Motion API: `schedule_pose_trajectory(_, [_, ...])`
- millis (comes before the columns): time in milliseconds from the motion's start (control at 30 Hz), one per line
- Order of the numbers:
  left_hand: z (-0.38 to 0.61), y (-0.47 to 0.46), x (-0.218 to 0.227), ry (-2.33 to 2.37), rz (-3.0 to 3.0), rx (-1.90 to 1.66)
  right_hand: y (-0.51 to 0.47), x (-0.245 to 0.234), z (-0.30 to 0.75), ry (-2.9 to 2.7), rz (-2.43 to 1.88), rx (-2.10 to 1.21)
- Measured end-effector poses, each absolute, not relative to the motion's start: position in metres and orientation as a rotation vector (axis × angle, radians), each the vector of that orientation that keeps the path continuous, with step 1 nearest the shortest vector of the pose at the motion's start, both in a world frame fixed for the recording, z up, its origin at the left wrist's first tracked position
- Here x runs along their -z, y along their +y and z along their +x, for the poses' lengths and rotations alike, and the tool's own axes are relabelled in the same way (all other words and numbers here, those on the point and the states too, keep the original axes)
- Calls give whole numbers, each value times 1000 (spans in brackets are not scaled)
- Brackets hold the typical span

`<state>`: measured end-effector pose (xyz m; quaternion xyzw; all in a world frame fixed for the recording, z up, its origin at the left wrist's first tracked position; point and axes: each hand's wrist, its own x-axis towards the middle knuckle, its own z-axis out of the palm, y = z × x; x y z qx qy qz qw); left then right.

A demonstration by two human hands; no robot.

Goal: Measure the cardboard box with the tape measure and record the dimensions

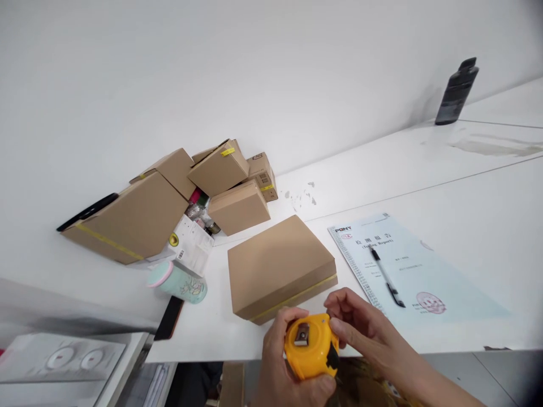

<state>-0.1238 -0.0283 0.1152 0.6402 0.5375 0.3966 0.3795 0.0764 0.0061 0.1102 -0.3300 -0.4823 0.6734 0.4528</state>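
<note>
A yellow tape measure (309, 347) is wrapped in the fingers of my left hand (278, 362), in front of the table's near edge. Its metal clip faces up, and a black part shows at its lower right. My right hand (369, 330) has its thumb and curled fingers at the upper right side of the tape measure, pinching there; its fingertips partly hide the spot. No length of blade can be seen drawn out. Just beyond both hands, a closed cardboard box (280, 257) with yellow tape along its side lies flat on the white table (203, 339).
Right of the box, a pen (387, 277) rests on a pale blue report (407, 271). Several cardboard boxes (218, 169) are piled against the wall. A mint cup (182, 282) with a pink lid stands at left; a dark bottle (457, 93) is far right.
</note>
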Motion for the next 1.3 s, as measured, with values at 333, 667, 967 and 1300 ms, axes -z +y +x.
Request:
schedule_pose_trajectory(333, [-210,-11,-157,1620,1283,-1523,85,-146,105,-1007,-884,-1452])
schedule_pose_trajectory(667, [-295,50,-169,1729,1139,-1457,186,-119,91,-1035,-1035,-1292])
schedule_pose_trajectory(967, [-297,47,-147,1693,1098,-1421,180,-102,62,-1267,-1223,-1241])
schedule_pose_trajectory(1300, [-310,72,-143,1657,1062,-1444,176,-91,53,-1189,-1287,-1331])
